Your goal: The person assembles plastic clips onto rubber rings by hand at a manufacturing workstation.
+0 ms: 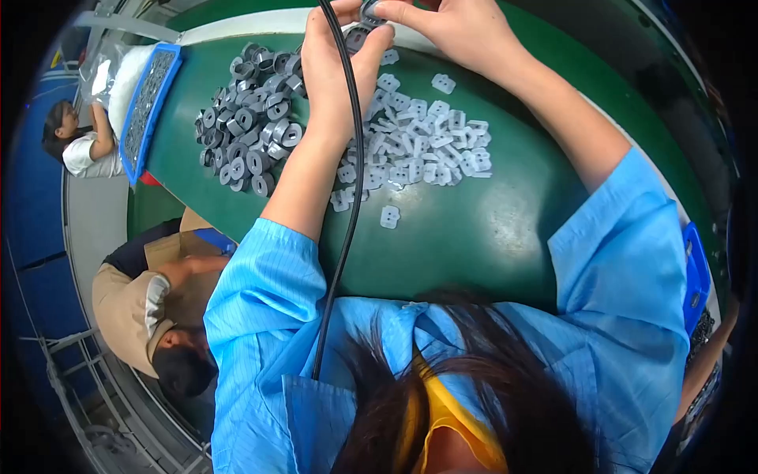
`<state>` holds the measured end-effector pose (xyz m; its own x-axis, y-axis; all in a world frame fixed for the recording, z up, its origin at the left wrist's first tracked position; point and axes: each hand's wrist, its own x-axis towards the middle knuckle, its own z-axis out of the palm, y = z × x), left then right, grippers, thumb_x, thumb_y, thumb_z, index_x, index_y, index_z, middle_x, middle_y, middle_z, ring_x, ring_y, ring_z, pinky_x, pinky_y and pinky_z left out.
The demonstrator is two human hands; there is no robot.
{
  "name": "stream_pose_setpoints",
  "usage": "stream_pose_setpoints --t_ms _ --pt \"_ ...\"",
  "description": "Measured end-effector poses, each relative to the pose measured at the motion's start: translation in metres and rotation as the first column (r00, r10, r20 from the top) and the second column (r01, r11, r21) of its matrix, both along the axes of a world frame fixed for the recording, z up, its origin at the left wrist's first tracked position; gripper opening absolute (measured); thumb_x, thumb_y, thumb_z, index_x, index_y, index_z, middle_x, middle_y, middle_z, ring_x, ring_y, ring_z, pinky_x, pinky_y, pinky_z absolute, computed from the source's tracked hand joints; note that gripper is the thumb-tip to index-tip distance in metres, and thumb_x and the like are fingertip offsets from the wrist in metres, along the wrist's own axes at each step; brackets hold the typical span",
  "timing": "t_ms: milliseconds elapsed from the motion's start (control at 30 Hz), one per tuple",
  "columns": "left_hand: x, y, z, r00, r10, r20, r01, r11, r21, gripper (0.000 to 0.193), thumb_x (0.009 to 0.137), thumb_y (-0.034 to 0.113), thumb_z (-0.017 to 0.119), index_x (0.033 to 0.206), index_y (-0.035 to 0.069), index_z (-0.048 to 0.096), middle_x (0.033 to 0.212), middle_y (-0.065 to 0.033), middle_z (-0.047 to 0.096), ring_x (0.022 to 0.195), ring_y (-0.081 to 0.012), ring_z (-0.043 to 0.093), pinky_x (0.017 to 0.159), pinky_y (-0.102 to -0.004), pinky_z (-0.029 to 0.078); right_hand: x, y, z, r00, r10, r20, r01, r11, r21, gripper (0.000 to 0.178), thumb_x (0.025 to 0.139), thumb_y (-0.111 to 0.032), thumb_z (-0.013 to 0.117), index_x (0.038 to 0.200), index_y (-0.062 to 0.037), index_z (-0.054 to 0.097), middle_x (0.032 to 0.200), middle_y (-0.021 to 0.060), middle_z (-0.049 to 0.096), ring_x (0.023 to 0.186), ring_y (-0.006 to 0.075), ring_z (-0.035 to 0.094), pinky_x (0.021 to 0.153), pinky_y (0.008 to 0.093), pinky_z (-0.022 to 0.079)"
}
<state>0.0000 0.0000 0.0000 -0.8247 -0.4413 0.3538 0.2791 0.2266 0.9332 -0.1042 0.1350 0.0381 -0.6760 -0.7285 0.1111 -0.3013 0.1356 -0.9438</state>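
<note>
At the top edge of the view, my left hand (341, 75) closes its fingers and thumb around a small grey plastic part (358, 36). My right hand (462, 35) meets it there, its thumb and fingers closed on the upper end of the same part. The frame's edge cuts off some fingertips. Left of my left wrist lies a heap of dark grey ring-shaped plastic parts (251, 118). Between my forearms spreads a pile of small pale plastic plates with holes (430, 146), a few lying apart from it.
Green worktop (442, 245) carries both piles. A black cable (357, 158) hangs in front of my left forearm. Blue trays stand at the far left (150, 110) and right (695, 276). One person bends by a cardboard box (162, 251) at lower left; another is beyond the left tray.
</note>
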Motion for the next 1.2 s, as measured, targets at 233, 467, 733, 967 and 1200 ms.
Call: stream_pose_setpoints --t_ms 233,467,733,967,1200 --pt "0.001 0.010 -0.005 0.984 0.179 0.007 -0.166 0.925 -0.342 0.038 0.078 0.012 0.074 0.109 0.005 0.053 0.092 -0.0063 0.060 0.070 -0.0129 0.057 0.060 -0.0268 0.046 -0.009 -0.002 -0.016 0.975 0.166 0.149 -0.138 0.973 -0.183 0.018 0.084 -0.014 0.071 0.089 0.0038 0.069 0.082 0.0071 0.069 0.074 0.0092 0.061 0.067 0.0242 0.049" --pt "0.004 0.008 0.001 0.999 0.012 0.040 0.000 0.954 -0.300 0.038 0.078 0.008 0.075 0.110 0.003 0.054 0.099 -0.0070 0.059 0.075 -0.0150 0.061 0.066 -0.0284 0.050 -0.019 0.003 -0.016 0.859 0.274 0.432 -0.214 0.959 -0.183 0.017 0.085 -0.013 0.070 0.092 0.0030 0.069 0.082 0.0064 0.068 0.069 0.0091 0.059 0.064 0.0217 0.048" --pt "0.014 0.000 0.019 0.933 -0.306 0.190 0.321 0.946 -0.051 0.036 0.078 0.002 0.074 0.113 0.000 0.062 0.101 -0.0039 0.064 0.091 -0.0097 0.059 0.076 -0.0220 0.047 -0.019 0.019 0.005 0.822 0.407 0.398 -0.414 0.907 -0.072 0.017 0.080 -0.006 0.071 0.093 0.0022 0.063 0.080 0.0096 0.069 0.069 0.0144 0.067 0.066 0.0246 0.055" --pt "0.007 -0.001 0.013 0.940 -0.320 -0.115 0.278 0.529 0.802 0.030 0.094 0.010 0.056 0.120 -0.004 0.049 0.115 -0.0161 0.058 0.102 -0.0231 0.061 0.093 -0.0368 0.051 0.019 0.013 0.023 0.918 -0.083 -0.387 0.036 0.991 -0.129 0.015 0.072 -0.006 0.064 0.084 0.0030 0.062 0.071 0.0155 0.063 0.067 0.0276 0.064 0.063 0.0355 0.052" --pt "0.008 -0.002 0.005 0.915 -0.401 -0.052 0.317 0.630 0.709 0.028 0.095 0.010 0.049 0.118 -0.007 0.052 0.112 -0.0127 0.060 0.104 -0.0200 0.061 0.096 -0.0332 0.049 0.020 0.006 0.012 0.892 0.075 -0.446 -0.200 0.951 -0.238 0.018 0.071 -0.007 0.062 0.086 0.0023 0.059 0.073 0.0144 0.060 0.063 0.0265 0.059 0.062 0.0345 0.048"
